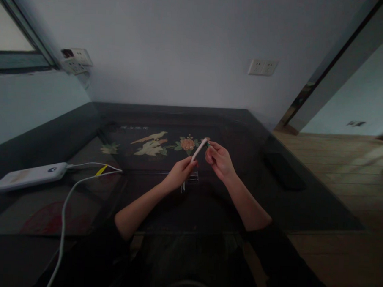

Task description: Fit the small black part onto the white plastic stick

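Note:
My left hand (181, 172) is closed around a slim white stick-like thing (199, 149), which slants up and to the right out of the fingers. Its exact kind does not show. At its upper end is my right hand (220, 158), fingers pinched on a small dark greenish bit (208, 144) too small to name. Thin white ends (183, 186) hang below my left hand; whether they belong to the white thing I cannot tell. Beside that hand a shiny clear edge (194, 176) shows low over the dark table (217, 208).
A white power bank (31, 176) lies at the left with a white cable (63, 222) bearing a yellow tag (101, 170). At the right rests a dark flat phone-like object (284, 171). Behind the table rises a wall with sockets (263, 67).

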A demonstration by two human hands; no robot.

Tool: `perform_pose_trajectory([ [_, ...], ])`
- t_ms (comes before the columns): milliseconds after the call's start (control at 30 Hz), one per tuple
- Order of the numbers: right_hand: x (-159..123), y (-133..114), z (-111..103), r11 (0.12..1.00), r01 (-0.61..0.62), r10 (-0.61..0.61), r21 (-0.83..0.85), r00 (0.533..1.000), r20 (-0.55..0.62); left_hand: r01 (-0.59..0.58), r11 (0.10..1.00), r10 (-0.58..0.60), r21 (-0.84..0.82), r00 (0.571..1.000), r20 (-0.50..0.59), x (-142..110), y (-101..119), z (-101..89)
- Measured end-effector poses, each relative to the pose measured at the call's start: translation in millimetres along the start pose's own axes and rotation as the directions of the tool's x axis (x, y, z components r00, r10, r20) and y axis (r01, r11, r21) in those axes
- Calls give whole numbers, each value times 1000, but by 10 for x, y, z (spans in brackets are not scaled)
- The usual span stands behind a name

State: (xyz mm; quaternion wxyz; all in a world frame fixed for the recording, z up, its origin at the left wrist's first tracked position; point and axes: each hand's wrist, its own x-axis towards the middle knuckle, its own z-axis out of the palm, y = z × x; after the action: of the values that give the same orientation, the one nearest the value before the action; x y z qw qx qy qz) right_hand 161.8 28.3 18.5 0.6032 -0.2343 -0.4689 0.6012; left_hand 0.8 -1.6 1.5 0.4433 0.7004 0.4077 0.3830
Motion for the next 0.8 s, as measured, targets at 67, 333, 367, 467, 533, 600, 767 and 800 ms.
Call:
perform_pose_trajectory([
  [67,1,11,-10,1000,-2,2,11,1000,9,16,1000,-16,-20,1000,-26,15,-26,-6],
  [333,-10,-18,14,1000,12,-12,-11,1000,0,-27,998,26,55,999,26,-35,33,24],
  [367,-8,-15,16,1000,9,-9,-5,1000,-4,-21,998,21,61,1000,4,-24,23,15],
  [467,-1,1,12,1000,-4,4,8,1000,-4,10,999,-8,51,998,-55,19,-32,-12],
  [533,2,6,8,1000,-8,8,9,1000,-2,21,999,-18,39,998,-61,31,-54,-12],
  [600,2,-1,6,1000,-7,7,9,1000,-10,19,999,-17,40,999,-45,17,-45,4],
  [767,-7,-30,20,1000,-6,6,-26,1000,-18,-10,997,7,78,999,41,-46,34,40],
  [800,-8,-30,22,999,-6,6,-31,1000,-17,-14,997,11,75,999,45,-46,37,37],
])
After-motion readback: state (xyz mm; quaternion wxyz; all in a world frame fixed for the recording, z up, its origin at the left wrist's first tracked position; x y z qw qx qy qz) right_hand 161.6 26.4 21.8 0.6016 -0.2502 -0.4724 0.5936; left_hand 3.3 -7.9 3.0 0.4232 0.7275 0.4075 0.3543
